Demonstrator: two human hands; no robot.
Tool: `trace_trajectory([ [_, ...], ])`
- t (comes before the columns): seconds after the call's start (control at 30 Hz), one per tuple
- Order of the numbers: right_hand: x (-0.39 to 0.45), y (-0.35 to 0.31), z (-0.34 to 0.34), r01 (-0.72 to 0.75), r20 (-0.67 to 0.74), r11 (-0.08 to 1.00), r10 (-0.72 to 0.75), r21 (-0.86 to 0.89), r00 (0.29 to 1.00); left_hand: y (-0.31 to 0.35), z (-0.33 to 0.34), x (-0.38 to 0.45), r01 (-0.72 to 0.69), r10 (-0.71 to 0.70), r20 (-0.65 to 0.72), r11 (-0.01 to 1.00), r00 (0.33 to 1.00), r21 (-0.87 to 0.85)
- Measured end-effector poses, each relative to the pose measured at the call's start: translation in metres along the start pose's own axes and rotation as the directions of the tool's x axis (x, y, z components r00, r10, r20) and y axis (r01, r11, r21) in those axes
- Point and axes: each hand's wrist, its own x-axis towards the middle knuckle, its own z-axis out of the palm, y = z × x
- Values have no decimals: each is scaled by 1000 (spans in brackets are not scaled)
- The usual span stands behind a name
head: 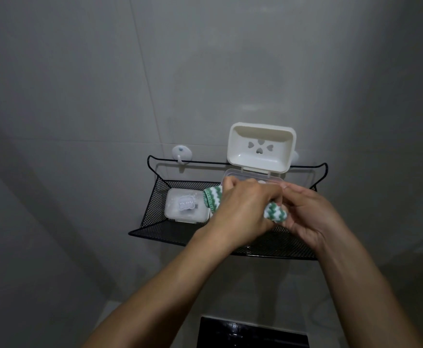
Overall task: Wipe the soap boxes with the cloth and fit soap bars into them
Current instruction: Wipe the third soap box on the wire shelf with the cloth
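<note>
A black wire-mesh wall basket (pixel 152 214) at frame centre holds two soap boxes. The closed translucent plastic soap box (pixel 186 205) sits at its left. The open cream plastic soap box (pixel 261 146) stands at its right, lid upright; its contents are hidden. The left hand (pixel 240 212) grips the green-and-white striped knitted cloth (pixel 275 212); the right hand (pixel 308 217) pinches its end. Grey wall tiles (pixel 80 96) surround the basket.

Black mesh shelf (pixel 155 212) on wall — closed soap box (pixel 186 205) left, open soap box (pixel 260 151) right.
</note>
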Motion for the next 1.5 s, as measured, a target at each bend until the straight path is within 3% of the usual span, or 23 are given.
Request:
trace_trajectory([
  [0.23,-3,2,3,-14,18,1000,15,-13,1000,-18,-15,0,-147,131,113,978,985,148],
  [0.37,-7,-6,-3,-42,11,999,42,7,999,-41,-32,1,-101,56,173,960,983,260],
  [0.5,-6,-6,-4,-55,-1,998,55,-23,998,-51,-37,-2,-81,22,253,971,967,227],
  [0.6,-5,-3,-3,-71,-11,997,70,-43,997,-58,-44,-2,-17,-8,295,996,955,82],
  [0.7,-5,-1,-3,-68,-4,997,68,-37,998,-67,-54,-4,100,-73,167,982,983,-160],
  [0.8,-5,-1,0,-56,-9,997,56,-43,998,-74,-67,-5,118,-121,-2,974,993,-194],
  [0.93,-4,1,4,-64,2,997,65,-50,998,-67,-73,0,40,-42,-40,999,998,-28],
  [1.07,-1,2,9,-70,20,994,72,-81,997,-45,-51,6,-118,102,192,990,976,76],
  [1.2,1,3,6,-60,-3,992,60,-111,998,-48,-28,10,-276,161,297,874,941,401],
  [1.37,2,1,-3,-51,-21,994,50,-100,999,-62,-28,13,-208,105,218,824,970,527],
  [1.5,4,1,-5,-36,-44,993,31,-109,999,-61,-24,7,-86,-31,184,801,982,592],
])
